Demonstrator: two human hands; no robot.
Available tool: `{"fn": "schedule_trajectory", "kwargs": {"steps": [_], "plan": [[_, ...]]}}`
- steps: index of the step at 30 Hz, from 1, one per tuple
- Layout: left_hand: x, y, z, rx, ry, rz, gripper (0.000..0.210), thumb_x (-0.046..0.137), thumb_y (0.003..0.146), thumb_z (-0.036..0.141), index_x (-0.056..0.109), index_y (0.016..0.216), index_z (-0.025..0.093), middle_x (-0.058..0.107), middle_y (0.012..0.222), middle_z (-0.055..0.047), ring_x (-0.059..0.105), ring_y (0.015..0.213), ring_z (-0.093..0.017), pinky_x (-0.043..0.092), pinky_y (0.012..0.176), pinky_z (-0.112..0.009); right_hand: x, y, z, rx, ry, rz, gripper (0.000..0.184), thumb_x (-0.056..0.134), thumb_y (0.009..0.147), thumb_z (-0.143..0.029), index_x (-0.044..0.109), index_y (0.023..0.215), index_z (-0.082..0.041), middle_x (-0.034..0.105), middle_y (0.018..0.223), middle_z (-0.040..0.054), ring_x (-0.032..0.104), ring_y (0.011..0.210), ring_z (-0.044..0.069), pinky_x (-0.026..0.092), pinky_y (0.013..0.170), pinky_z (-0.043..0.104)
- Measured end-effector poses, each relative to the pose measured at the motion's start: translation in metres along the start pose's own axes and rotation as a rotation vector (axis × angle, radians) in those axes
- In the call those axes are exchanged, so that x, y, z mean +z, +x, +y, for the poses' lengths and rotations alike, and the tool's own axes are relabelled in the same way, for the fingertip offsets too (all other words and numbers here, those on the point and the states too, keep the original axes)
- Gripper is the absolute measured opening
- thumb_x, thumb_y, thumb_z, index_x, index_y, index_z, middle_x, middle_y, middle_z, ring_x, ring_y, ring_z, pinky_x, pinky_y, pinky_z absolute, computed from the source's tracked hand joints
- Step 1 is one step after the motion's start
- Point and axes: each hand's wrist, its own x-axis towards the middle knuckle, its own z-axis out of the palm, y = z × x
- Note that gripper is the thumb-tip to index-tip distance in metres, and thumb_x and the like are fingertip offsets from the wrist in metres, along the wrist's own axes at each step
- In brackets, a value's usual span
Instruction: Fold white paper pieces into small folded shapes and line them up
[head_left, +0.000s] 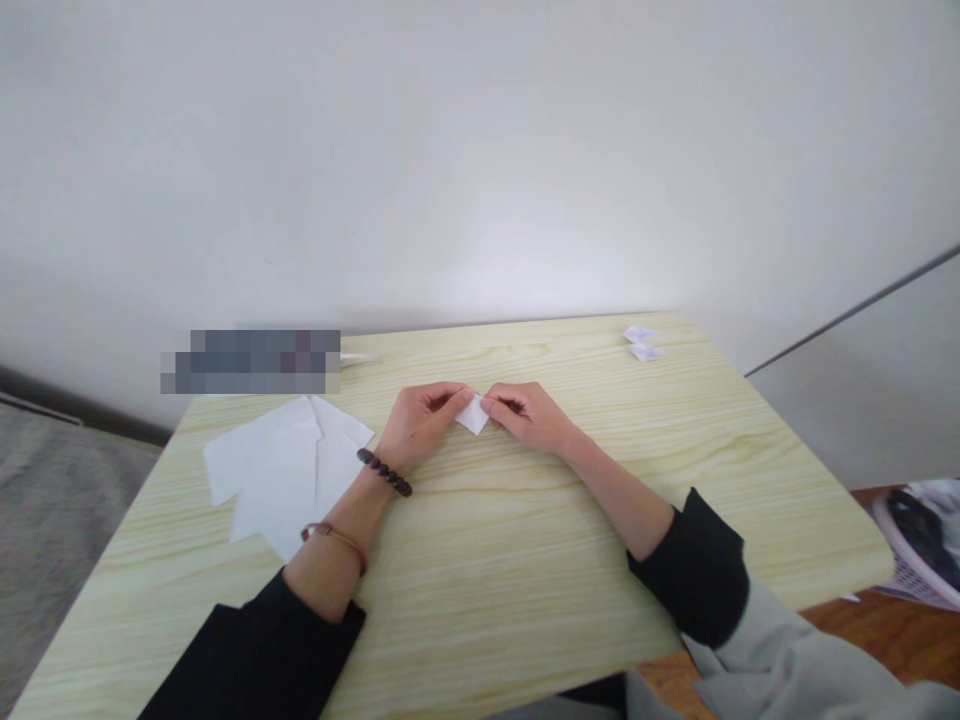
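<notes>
A small folded piece of white paper (475, 417) is pinched between my two hands above the middle of the table, one corner pointing toward me. My left hand (427, 415) grips its left side between thumb and fingers. On its right side, my right hand (525, 410) pinches it the same way, fingers curled. Several white paper sheets (277, 480) lie overlapping to the left of my left forearm. Two small folded white paper pieces (643, 351) rest near the table's far right corner.
The light wood-grain table (525, 580) stands against a white wall (480, 160). A blurred-out dark item (255, 362) lies at the back left. Beyond the right edge, a pink basket (911, 565) holding cloth-like items stands on the floor.
</notes>
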Motion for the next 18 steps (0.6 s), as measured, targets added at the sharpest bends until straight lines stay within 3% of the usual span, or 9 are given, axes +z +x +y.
{"fn": "schedule_trajectory", "kwargs": {"steps": [4,13,18], "plan": [[0.0005,0.0003,0.0013,-0.019,-0.009,-0.031,0.034,0.062,0.077,0.046,0.071,0.082,0.014,0.072,0.082,-0.005,0.063,0.078,-0.019,0.048,0.071,-0.027,0.0013,-0.0002,0.0018,0.029,0.002,0.002,0.024,0.046,0.09,-0.031,0.058,0.075,-0.017,0.051,0.061,-0.0025,0.043,0.055,0.009,0.03,0.053,0.022],[0.0018,0.0005,-0.0017,-0.006,-0.065,-0.026,0.031,0.065,0.076,0.043,0.07,0.08,0.013,0.071,0.078,-0.006,0.062,0.074,-0.017,0.048,0.069,-0.027,0.0014,0.0008,-0.0013,-0.036,-0.04,0.017,0.025,0.046,0.09,-0.028,0.057,0.07,-0.016,0.053,0.063,-0.0016,0.045,0.057,0.009,0.032,0.055,0.022],[0.0032,0.0014,-0.0006,-0.05,-0.163,-0.012,0.044,0.07,0.071,0.045,0.067,0.1,0.013,0.072,0.096,-0.008,0.065,0.083,-0.02,0.051,0.072,-0.028,0.0014,0.0008,-0.0029,0.047,0.036,0.122,0.027,0.046,0.091,-0.033,0.056,0.072,-0.016,0.05,0.06,-0.0023,0.042,0.055,0.009,0.032,0.053,0.022]]}}
